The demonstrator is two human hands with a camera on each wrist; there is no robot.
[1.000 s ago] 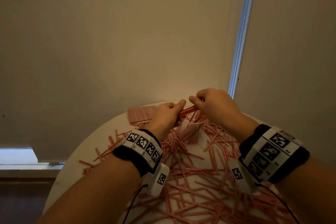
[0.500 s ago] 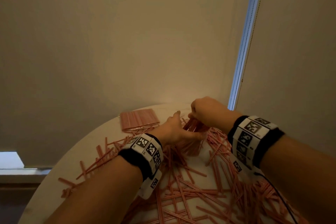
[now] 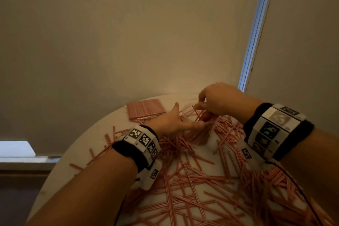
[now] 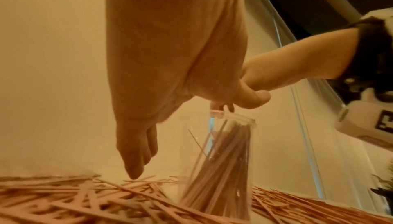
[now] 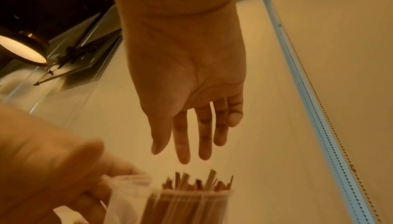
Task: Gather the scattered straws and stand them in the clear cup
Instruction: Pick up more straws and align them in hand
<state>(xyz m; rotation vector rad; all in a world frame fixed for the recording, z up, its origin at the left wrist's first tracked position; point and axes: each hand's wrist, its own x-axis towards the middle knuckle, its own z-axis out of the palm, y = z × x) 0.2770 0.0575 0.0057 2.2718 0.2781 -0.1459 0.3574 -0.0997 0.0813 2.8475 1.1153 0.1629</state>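
Both hands sit over the far middle of the round white table, right where the clear plastic cup stands among the loose pink-and-white striped paper straws. The cup is upright and already holds a thick bunch of straws that lean to one side and fan out, tips poking just past the rim in the right wrist view. The left hand is beside the cup on its left, fingers straight and together, pointing down toward the table; it holds nothing, and the thumb reaches toward the rim. I'd say it's there to steady the cup or keep it from tipping, though I can't tell if it touches the wall. The right hand hangs directly above the cup mouth, fingers loosely spread and extended, nothing between them in the wrist view. From the head view its fingertips look closer to the straw tips, and it's too blurred to say whether they touch. This looks like a drop-and-tidy step: a bunch is in, and the hand stays above to tap the ends level. Most of the job remains, since straws cover nearly the whole tabletop, crossed in all directions. A flat pink packet of straws lies at the far edge, left of the hands. Risk: the cup is light and top-heavy with leaning straws, so a sideways nudge could topple it.
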